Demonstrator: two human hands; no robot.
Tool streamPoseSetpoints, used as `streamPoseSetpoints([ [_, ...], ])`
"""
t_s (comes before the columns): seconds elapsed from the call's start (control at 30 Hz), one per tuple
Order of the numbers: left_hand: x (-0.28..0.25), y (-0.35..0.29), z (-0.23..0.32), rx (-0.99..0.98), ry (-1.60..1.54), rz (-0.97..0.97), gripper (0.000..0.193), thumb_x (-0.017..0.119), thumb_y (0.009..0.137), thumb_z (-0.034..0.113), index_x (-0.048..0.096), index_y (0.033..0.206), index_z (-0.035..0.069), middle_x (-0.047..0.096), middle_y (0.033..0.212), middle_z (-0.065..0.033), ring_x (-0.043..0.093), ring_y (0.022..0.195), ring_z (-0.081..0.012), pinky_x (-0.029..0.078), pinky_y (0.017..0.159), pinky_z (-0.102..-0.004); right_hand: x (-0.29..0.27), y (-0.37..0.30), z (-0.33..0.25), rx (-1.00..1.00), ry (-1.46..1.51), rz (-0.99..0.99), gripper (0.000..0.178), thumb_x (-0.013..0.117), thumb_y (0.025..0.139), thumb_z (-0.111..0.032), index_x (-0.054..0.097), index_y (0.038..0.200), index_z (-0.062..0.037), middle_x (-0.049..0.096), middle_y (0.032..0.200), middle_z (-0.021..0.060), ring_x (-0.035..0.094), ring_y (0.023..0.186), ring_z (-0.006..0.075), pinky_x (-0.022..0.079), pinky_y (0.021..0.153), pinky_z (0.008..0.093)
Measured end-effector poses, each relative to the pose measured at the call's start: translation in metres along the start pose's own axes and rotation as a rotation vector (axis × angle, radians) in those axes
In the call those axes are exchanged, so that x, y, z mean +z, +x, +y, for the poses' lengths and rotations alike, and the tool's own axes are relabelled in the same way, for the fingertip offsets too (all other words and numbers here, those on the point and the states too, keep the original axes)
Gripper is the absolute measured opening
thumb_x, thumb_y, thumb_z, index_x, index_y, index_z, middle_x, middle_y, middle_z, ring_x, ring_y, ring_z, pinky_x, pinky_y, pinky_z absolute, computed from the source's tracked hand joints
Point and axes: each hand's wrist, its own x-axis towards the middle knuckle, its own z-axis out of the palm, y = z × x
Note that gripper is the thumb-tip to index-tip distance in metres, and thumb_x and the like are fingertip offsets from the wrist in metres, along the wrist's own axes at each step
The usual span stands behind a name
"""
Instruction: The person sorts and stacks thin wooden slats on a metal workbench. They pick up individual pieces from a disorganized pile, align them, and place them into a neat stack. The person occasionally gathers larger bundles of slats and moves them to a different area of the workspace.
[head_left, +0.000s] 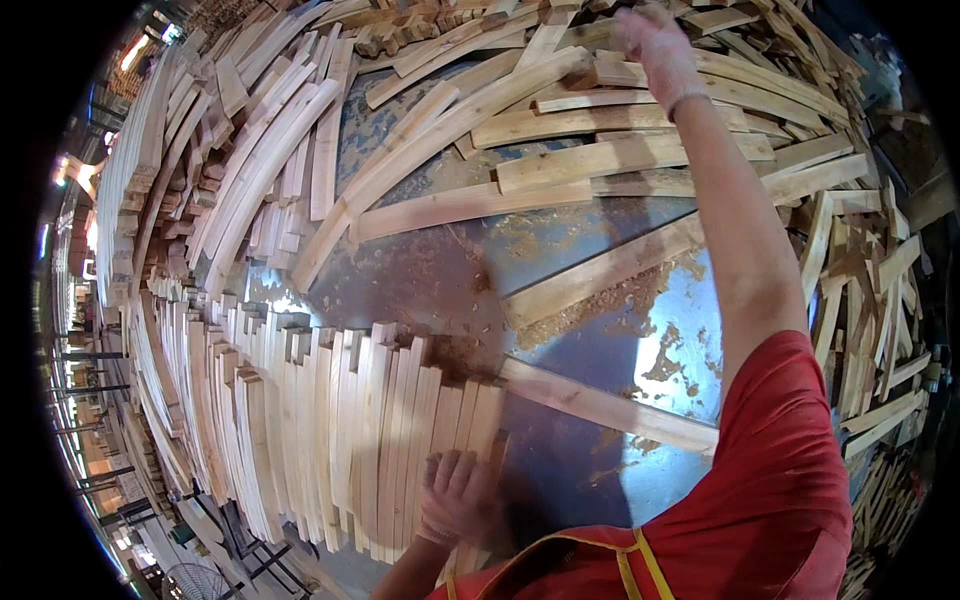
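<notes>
My left hand [460, 497], in a pale glove, rests at the right end of a row of light wooden slats [345, 430] standing side by side. Its fingers lie apart against the slats and grip none of them. Stretched far forward, my right hand [660, 55], gloved too, is over the heap of loose wooden boards at the back. Motion smears its fingertips, so whether they touch a board is unclear. Below that arm lie a curved board [630, 160] and several others. A single board [605, 268] slants across the blue metal table [560, 450].
Tall stacks of boards [140, 190] stand at the left. More loose pieces [860, 290] are heaped along the right edge. Another board [620, 405] lies near my body, and sawdust and chips [590, 305] are scattered on the tabletop. A fan [195, 580] shows at lower left.
</notes>
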Motion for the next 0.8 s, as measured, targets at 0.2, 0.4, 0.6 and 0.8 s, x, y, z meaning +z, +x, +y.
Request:
streamPoseSetpoints([
  [0.2,0.013,-0.016,0.003,-0.012,-0.024,0.078,0.080,0.082,0.058,0.033,0.059,0.129,0.006,0.061,0.130,-0.0200,0.059,0.121,-0.0441,0.046,0.102,-0.0629,0.033,-0.149,-0.018,0.011,-1.665,-0.738,0.078,0.085,0.086,-0.031,0.053,0.155,-0.0130,0.068,0.137,0.0182,0.064,0.128,0.0377,0.051,0.109,0.0465],
  [0.4,-0.009,-0.014,0.002,-0.011,-0.035,0.103,0.083,0.085,0.057,0.032,0.061,0.132,0.005,0.062,0.133,-0.0184,0.060,0.123,-0.0420,0.046,0.104,-0.0612,0.169,-0.146,-0.039,-0.068,-1.414,-0.668,0.084,0.088,0.078,-0.033,0.053,0.153,-0.0143,0.068,0.129,0.0197,0.065,0.122,0.0386,0.052,0.104,0.0470],
  [0.6,-0.011,-0.028,0.006,-0.036,-0.039,0.074,0.086,0.084,0.060,0.032,0.062,0.139,0.007,0.062,0.144,-0.0163,0.056,0.137,-0.0407,0.043,0.115,-0.0601,0.214,-0.183,0.021,0.003,-1.463,-0.775,0.087,0.089,0.076,-0.030,0.049,0.153,-0.0170,0.064,0.142,0.0202,0.063,0.131,0.0370,0.054,0.103,0.0482],
  [0.8,0.013,-0.047,-0.004,0.005,-0.092,0.157,0.082,0.083,0.064,0.029,0.060,0.141,0.008,0.060,0.144,-0.0145,0.056,0.135,-0.0376,0.042,0.117,-0.0553,0.192,-0.264,-0.075,0.526,-0.958,-0.724,0.091,0.087,0.075,-0.025,0.049,0.156,-0.0091,0.070,0.134,0.0202,0.068,0.123,0.0332,0.053,0.104,0.0423],
])
